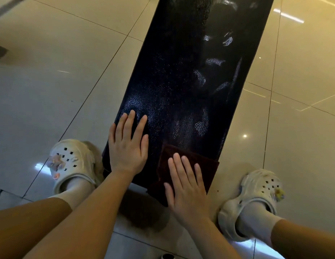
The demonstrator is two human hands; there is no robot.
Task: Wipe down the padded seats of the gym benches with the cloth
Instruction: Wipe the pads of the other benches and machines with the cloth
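Head view: a long black padded seat (191, 81) runs from the lower centre of the frame up to the top edge, where it is cut off. Its grained surface shows pale glossy patches toward the right; whether these are wet marks or reflections is hard to tell. The bench frame beneath the pad is hidden.

At the near end of the seat, lower centre, a dark reddish-brown cloth (191, 165) lies over the corner, its lower part hanging past the pad's edge. The right hand (187, 187) lies flat on the cloth with fingers straight and slightly spread, covering much of its lower half. The left hand (128, 144) rests palm down on the bare pad at its left edge, fingers straight, just beside the cloth without touching it.

Both forearms enter from the bottom edge, cut off there. A pale clog (73, 163) stands on the glossy tiled floor (50, 81) at lower left, another clog (251, 202) at lower right. A small round object at the bottom edge is too cropped to identify.
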